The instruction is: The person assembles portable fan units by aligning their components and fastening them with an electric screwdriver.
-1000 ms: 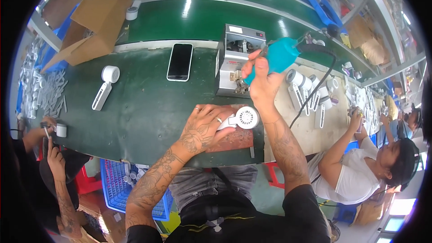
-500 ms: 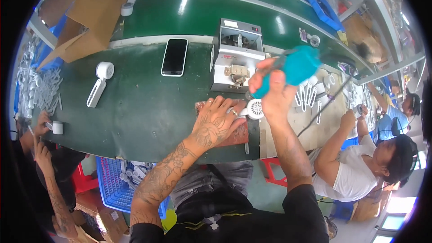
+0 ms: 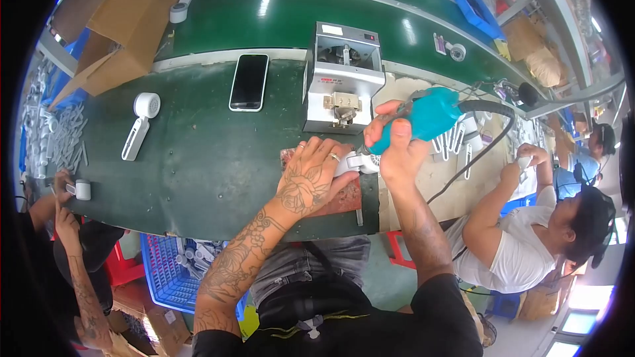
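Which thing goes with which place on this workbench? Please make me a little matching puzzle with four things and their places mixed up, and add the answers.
Things:
1. teal tool
2. phone
3. blue basket
4. white round-headed device

Places:
A. low down, left of the person's legs
B. gripped in the right hand
C. held by the left hand over the reddish board
D. lying left of the metal machine

Right pairs: 1-B, 2-D, 3-A, 4-C
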Action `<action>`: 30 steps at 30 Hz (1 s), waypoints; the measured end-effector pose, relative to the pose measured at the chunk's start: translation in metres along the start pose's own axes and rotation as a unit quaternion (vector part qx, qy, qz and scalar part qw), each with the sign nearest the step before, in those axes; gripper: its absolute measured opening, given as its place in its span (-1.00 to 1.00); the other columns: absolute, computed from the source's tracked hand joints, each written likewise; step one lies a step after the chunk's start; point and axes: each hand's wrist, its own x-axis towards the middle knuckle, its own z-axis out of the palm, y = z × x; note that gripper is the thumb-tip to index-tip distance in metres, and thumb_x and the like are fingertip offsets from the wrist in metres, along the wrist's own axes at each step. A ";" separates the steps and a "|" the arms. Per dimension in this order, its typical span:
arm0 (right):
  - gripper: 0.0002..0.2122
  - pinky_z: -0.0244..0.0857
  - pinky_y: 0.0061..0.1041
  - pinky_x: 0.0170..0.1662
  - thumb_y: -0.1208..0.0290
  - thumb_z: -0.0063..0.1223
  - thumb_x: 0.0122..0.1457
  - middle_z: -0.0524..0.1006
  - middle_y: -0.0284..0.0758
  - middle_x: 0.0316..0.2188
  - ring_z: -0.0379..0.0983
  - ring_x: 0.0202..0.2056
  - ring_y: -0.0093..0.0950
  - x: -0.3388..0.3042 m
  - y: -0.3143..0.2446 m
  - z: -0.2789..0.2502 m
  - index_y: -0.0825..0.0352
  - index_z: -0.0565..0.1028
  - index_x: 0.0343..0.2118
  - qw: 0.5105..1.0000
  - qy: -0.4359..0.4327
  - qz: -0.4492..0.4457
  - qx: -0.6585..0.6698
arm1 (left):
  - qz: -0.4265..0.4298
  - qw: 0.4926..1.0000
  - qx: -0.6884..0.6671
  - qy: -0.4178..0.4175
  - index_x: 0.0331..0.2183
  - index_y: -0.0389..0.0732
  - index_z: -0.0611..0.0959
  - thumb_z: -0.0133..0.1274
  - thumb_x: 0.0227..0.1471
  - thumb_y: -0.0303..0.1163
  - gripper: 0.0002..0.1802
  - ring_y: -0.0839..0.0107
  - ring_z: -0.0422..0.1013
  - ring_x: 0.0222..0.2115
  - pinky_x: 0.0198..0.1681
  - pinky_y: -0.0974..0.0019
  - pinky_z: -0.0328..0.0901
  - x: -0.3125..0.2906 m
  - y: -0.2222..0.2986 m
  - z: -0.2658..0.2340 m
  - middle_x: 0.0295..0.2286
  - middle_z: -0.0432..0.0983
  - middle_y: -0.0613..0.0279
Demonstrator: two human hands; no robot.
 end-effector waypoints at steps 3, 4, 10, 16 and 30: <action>-0.59 0.33 -0.53 -0.43 0.12 0.15 0.33 0.46 -0.35 -0.55 0.42 -0.52 -0.55 0.000 0.010 0.000 0.49 0.45 -0.16 0.998 -0.011 -0.003 0.055 | -0.006 1.000 -0.008 -0.009 -0.01 -0.20 0.59 0.16 0.13 -0.02 -0.47 0.14 0.35 -0.07 0.10 -0.03 0.27 0.001 0.000 0.001 -0.13 0.46 0.18; -0.54 0.33 -0.49 -0.43 0.03 0.12 0.33 0.44 -0.33 -0.56 0.40 -0.53 -0.51 -0.001 0.011 0.001 0.47 0.43 -0.17 0.999 -0.014 0.002 0.029 | 0.000 1.000 -0.001 0.004 -0.08 -0.25 0.61 0.21 0.09 -0.03 -0.48 0.11 0.37 -0.08 0.05 -0.01 0.28 0.001 0.000 0.001 -0.14 0.47 0.15; -0.57 0.33 -0.44 -0.44 0.03 0.07 0.36 0.39 -0.33 -0.58 0.38 -0.55 -0.47 -0.004 0.021 0.004 0.42 0.39 -0.26 0.999 -0.016 -0.001 0.029 | 0.003 1.000 0.013 -0.004 -0.09 -0.24 0.58 0.16 0.13 -0.02 -0.51 0.14 0.36 -0.08 0.08 -0.04 0.27 0.000 0.000 0.005 -0.14 0.45 0.18; -0.60 0.31 -0.48 -0.47 0.07 0.03 0.39 0.39 -0.33 -0.58 0.38 -0.56 -0.50 0.000 0.020 0.007 0.42 0.39 -0.29 1.000 -0.011 0.022 -0.001 | 0.003 1.000 0.024 0.001 -0.08 -0.23 0.57 0.16 0.12 -0.03 -0.50 0.13 0.36 -0.08 0.08 -0.02 0.26 0.000 0.000 0.003 -0.14 0.46 0.17; -0.63 0.33 -0.50 -0.45 0.10 0.06 0.38 0.42 -0.34 -0.57 0.42 -0.54 -0.48 0.041 0.037 0.038 0.42 0.40 -0.20 0.992 -0.001 -0.119 0.030 | 0.001 0.998 -0.059 0.025 -0.06 -0.25 0.66 0.11 0.15 -0.19 -0.59 -0.03 0.38 -0.06 0.15 -0.11 0.25 -0.003 -0.004 0.005 -0.13 0.49 0.00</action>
